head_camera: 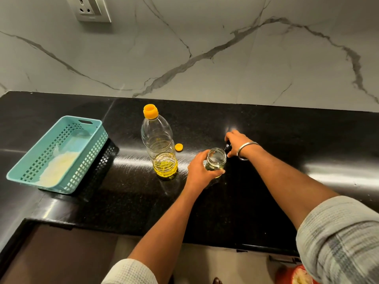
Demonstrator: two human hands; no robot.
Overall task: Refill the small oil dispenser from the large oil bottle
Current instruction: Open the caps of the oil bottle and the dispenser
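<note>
The large clear oil bottle (159, 144) stands upright on the black counter, with yellow oil filling only its bottom part and an orange collar at its neck. A small orange cap (178, 147) lies on the counter just right of it. The small glass dispenser jar (216, 160) stands open-mouthed to the right of the bottle. My left hand (202, 168) grips the jar around its side. Just behind the jar, my right hand (235, 142) holds a small dark lid (227, 148) low over the counter.
A teal plastic basket (58, 154) with something pale inside sits at the left, a dark basket partly hidden behind it. The marble wall with a socket (90, 8) rises behind. The counter's front edge (225, 245) runs below my arms.
</note>
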